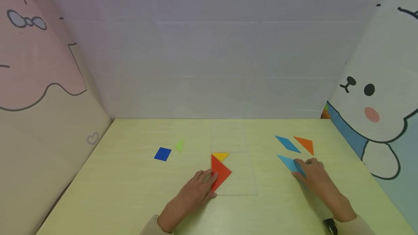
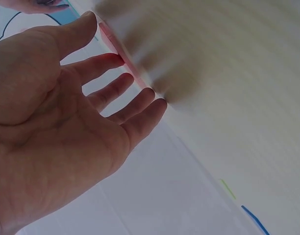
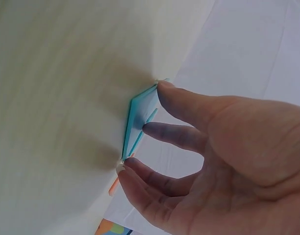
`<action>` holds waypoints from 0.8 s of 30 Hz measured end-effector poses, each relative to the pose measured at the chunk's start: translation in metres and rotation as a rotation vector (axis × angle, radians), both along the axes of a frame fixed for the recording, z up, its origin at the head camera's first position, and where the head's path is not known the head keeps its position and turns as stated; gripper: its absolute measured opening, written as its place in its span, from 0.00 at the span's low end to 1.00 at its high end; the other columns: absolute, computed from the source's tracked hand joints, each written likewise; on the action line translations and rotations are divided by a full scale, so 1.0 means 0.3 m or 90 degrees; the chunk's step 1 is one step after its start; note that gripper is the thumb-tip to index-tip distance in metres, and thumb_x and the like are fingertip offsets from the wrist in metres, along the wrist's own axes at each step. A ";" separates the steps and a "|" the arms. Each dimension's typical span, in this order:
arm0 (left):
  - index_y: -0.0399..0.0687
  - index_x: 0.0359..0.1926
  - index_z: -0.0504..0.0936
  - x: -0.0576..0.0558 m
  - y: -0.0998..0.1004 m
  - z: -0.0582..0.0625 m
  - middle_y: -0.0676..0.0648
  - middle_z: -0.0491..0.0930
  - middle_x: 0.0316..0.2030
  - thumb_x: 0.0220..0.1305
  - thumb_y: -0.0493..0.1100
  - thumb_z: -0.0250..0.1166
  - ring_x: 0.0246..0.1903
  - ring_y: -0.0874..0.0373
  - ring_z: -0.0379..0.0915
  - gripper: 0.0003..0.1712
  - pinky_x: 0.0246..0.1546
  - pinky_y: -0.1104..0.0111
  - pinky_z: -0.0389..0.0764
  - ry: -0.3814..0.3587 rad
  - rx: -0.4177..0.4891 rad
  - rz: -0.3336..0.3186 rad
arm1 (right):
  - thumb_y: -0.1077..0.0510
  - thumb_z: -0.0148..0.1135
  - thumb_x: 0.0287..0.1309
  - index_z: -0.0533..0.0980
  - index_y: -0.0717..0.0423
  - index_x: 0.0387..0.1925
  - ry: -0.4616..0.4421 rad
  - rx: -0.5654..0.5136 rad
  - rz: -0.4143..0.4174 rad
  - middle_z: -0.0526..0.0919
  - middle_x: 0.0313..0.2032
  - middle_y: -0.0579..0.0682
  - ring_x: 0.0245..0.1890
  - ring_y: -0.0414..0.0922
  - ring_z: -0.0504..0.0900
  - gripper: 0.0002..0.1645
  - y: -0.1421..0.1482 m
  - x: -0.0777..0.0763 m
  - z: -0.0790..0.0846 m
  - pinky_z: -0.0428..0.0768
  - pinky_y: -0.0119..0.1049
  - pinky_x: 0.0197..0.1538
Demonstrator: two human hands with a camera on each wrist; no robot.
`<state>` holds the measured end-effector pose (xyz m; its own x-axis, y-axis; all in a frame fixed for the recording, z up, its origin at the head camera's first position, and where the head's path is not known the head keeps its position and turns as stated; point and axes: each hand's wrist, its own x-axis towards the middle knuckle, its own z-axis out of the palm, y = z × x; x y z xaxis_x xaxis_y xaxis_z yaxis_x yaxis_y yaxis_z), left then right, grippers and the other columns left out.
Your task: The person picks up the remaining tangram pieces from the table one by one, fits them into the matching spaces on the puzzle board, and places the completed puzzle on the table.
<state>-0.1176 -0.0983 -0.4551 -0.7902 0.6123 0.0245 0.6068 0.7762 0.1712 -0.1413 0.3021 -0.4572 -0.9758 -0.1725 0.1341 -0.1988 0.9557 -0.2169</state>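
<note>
The light-blue piece [image 1: 288,161] is at the right of the table [image 1: 107,195], partly covered by the right hand [image 1: 313,175]. We see that hand's thumb and fingers bent about it, pinching it between the tips with little spare gap; we cannot tell whether it is off the surface. It looks thin and smooth, so we judge that it could slip or flip if the tips lose an edge. The blue parallelogram [image 1: 288,144] and the orange triangle [image 1: 306,144] lie just beyond, close enough for a careless knuckle to nudge them.

Nearer the middle, our left hand [image 1: 197,188] has its fingers loosely extended and spread, tips touching the red triangle [image 1: 221,172] without clasping it. Uneven pressure there could slide it, we think, and push the adjoining yellow triangle [image 1: 221,156] askew within the faint outlined frame [image 1: 238,195]. Farther left, the green triangle [image 1: 180,145] and the dark-blue square [image 1: 162,154] are well apart from both hands, at little risk unless a forearm sweeps across.
</note>
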 end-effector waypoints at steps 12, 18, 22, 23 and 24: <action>0.43 0.72 0.73 -0.002 -0.003 -0.007 0.43 0.70 0.68 0.72 0.51 0.65 0.62 0.48 0.69 0.32 0.63 0.62 0.76 0.008 0.004 -0.004 | 0.59 0.71 0.62 0.70 0.82 0.57 -0.068 -0.092 -0.037 0.68 0.47 0.81 0.46 0.73 0.72 0.33 0.024 -0.033 0.006 0.76 0.66 0.47; 0.43 0.72 0.73 -0.002 -0.006 -0.008 0.43 0.70 0.68 0.72 0.51 0.65 0.62 0.48 0.69 0.32 0.63 0.62 0.76 0.012 0.006 -0.009 | 0.60 0.72 0.61 0.69 0.82 0.56 -0.066 -0.144 -0.041 0.65 0.48 0.80 0.42 0.66 0.75 0.33 0.030 -0.037 0.011 0.79 0.61 0.43; 0.43 0.72 0.73 -0.003 -0.005 -0.006 0.43 0.70 0.68 0.73 0.51 0.65 0.62 0.47 0.68 0.33 0.63 0.62 0.76 0.004 0.005 -0.007 | 0.62 0.75 0.58 0.70 0.81 0.55 -0.062 -0.174 -0.046 0.64 0.48 0.79 0.38 0.61 0.78 0.33 0.034 -0.038 0.016 0.81 0.55 0.39; 0.43 0.72 0.72 -0.003 -0.004 -0.005 0.43 0.70 0.68 0.73 0.51 0.65 0.62 0.47 0.68 0.33 0.63 0.62 0.76 0.002 0.003 -0.007 | 0.62 0.75 0.57 0.71 0.80 0.54 -0.061 -0.180 -0.047 0.64 0.48 0.79 0.38 0.61 0.79 0.33 0.036 -0.038 0.016 0.81 0.54 0.39; 0.43 0.72 0.72 -0.003 -0.004 -0.005 0.43 0.70 0.68 0.73 0.51 0.65 0.62 0.47 0.68 0.33 0.63 0.62 0.76 0.000 0.003 -0.007 | 0.62 0.76 0.56 0.71 0.80 0.54 -0.062 -0.186 -0.049 0.64 0.47 0.79 0.38 0.61 0.79 0.33 0.037 -0.037 0.015 0.82 0.54 0.39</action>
